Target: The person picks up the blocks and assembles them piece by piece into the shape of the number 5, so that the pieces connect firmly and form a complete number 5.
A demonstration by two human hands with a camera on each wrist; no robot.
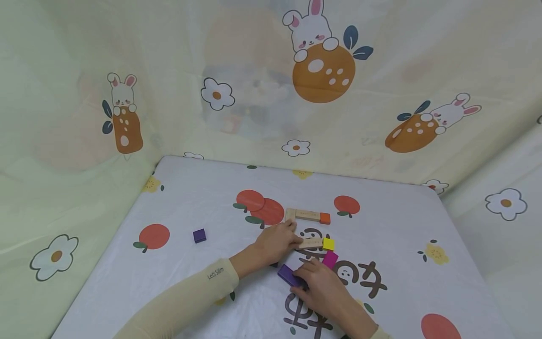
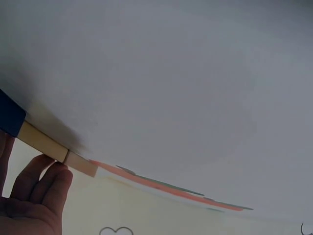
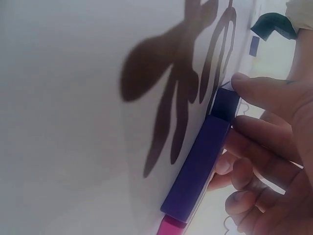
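Note:
My left hand (image 1: 277, 242) lies over the left ends of two rows of blocks. In the left wrist view its fingertips (image 2: 61, 166) touch a short line of wooden blocks (image 2: 44, 142), and a blue block (image 2: 10, 115) adjoins them. My right hand (image 1: 326, 287) is lower on the table. Its thumb and forefinger pinch a dark blue block (image 3: 226, 104) at the end of a long purple block (image 3: 195, 169). A magenta block (image 1: 330, 259) meets the purple one's other end in the right wrist view. The left palm hides part of the arrangement from the head view.
A wooden block (image 1: 307, 214) with an orange cube (image 1: 324, 218) forms the far row; another wooden block (image 1: 311, 243) and a yellow cube (image 1: 328, 244) form the nearer one. Off to the left sits a purple cube (image 1: 199, 236). Printed curtains surround the cloth-covered table (image 1: 394, 212).

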